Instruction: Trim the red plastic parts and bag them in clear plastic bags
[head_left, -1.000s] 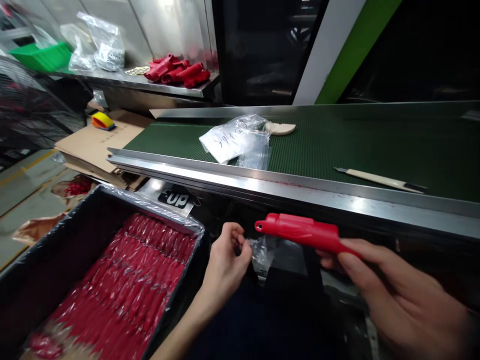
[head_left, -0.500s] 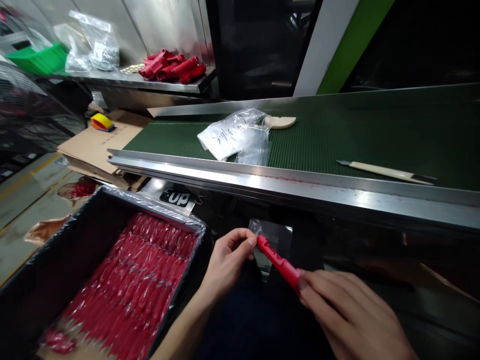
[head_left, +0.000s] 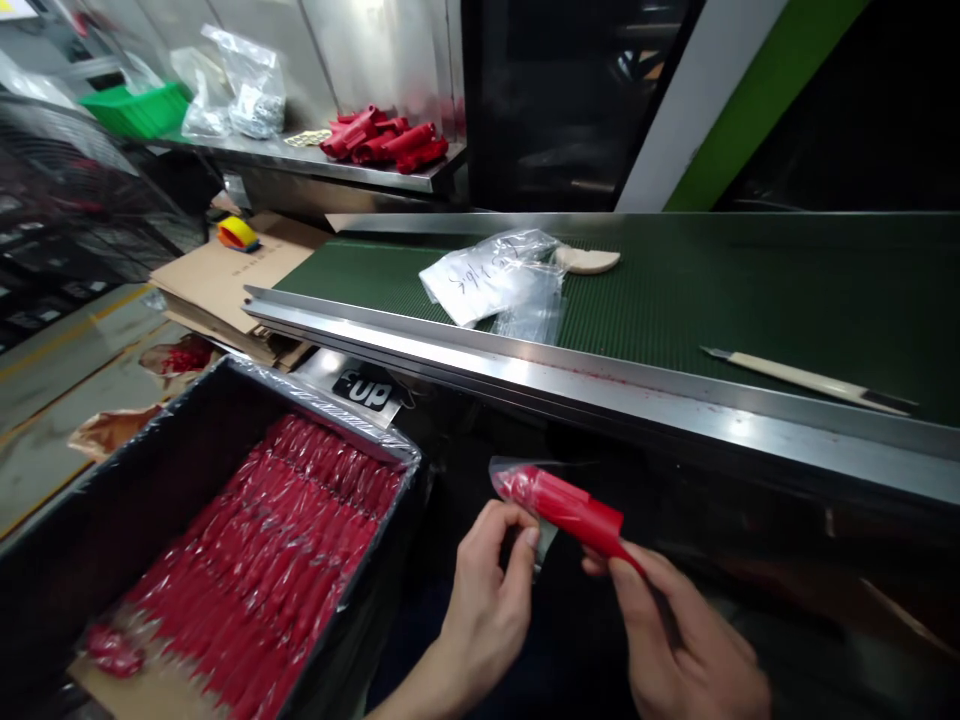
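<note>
My right hand (head_left: 686, 650) grips the lower end of a red plastic handle (head_left: 574, 510), which points up and to the left. The handle's front half sits inside a small clear plastic bag (head_left: 525, 490). My left hand (head_left: 491, 600) pinches the bag's open edge beside the handle. Both hands are low in the head view, in front of the conveyor's steel rail (head_left: 600, 390). To the left, a black crate (head_left: 180, 440) lined with clear film holds several rows of bagged red handles (head_left: 262, 560).
On the green conveyor belt (head_left: 750, 290) lie a heap of clear bags (head_left: 491, 280), a pale wooden piece (head_left: 589, 260) and a wooden-handled knife (head_left: 806, 378). A steel shelf at the back carries loose red handles (head_left: 382, 140), bags and a green bin (head_left: 139, 108). Cardboard (head_left: 217, 280) and a tape roll (head_left: 237, 234) lie to the left.
The red handle swung from level above my hands down to the bag's mouth, then slid partway into the bag. My left hand shifted lower along the bag.
</note>
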